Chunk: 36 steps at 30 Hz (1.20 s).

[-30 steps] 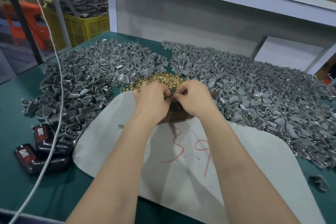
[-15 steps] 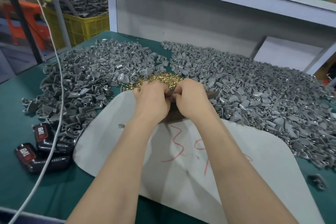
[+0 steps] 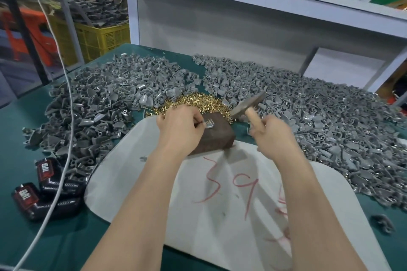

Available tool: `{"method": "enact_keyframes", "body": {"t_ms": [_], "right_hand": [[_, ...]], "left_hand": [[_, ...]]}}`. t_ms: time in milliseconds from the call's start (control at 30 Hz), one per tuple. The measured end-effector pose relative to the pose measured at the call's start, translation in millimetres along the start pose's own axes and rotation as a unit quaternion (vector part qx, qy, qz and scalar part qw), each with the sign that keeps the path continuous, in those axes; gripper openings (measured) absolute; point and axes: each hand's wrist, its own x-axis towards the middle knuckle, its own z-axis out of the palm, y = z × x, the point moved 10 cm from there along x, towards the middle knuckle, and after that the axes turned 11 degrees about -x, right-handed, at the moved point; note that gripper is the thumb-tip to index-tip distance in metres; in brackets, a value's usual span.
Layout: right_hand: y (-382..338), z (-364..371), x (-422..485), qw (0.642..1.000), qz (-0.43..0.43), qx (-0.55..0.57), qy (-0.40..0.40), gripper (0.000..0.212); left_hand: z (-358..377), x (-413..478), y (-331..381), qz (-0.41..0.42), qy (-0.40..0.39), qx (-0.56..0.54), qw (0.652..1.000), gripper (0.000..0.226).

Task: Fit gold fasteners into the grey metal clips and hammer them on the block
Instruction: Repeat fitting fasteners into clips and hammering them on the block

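A brown block (image 3: 214,136) lies at the far edge of a white sheet (image 3: 220,204). My left hand (image 3: 179,130) pinches a grey metal clip (image 3: 209,125) and holds it on top of the block. My right hand (image 3: 272,136) grips the wooden handle of a hammer (image 3: 247,104), whose metal head is raised and blurred to the right of the block. A small heap of gold fasteners (image 3: 193,103) lies just behind the block. Whether a fastener sits in the held clip is hidden.
Large piles of grey clips (image 3: 105,99) spread left and right (image 3: 319,121) across the green table. Two black and red objects (image 3: 46,185) and a white cable (image 3: 66,116) lie at the left. A lone clip (image 3: 383,223) sits at the right front. A white shelf stands behind.
My hands were together over the block, working on a clip. Now they are apart: the left holds the clip on the block and the right has taken up the hammer.
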Motion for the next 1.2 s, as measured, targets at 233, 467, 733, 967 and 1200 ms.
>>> {"method": "enact_keyframes", "body": {"t_ms": [233,467,733,967,1200], "right_hand": [[-44.5,-41.8,-33.6,0.977,-0.166,0.052,0.122,0.042],[-64.7,-26.0,-40.6,0.976,-0.206,-0.024,0.066,0.042],[-64.3,-26.2,-44.5,0.974,-0.212,-0.023,0.073,0.042],[-73.7,-51.6,-53.1,0.954,-0.248,0.022,0.167,0.046],[-39.8,-16.1,-17.4,0.980,-0.152,0.114,0.066,0.039]], "left_hand": [[-1.1,0.7,-3.2,-0.009,0.011,0.003,1.000,0.009],[-3.5,0.7,0.8,0.004,0.018,0.016,1.000,0.007],[-4.0,0.3,2.2,0.005,0.016,0.018,1.000,0.009],[-3.7,1.8,-0.4,-0.006,0.018,0.007,1.000,0.010],[-3.5,2.4,-3.2,-0.003,0.027,0.003,1.000,0.006]]}}
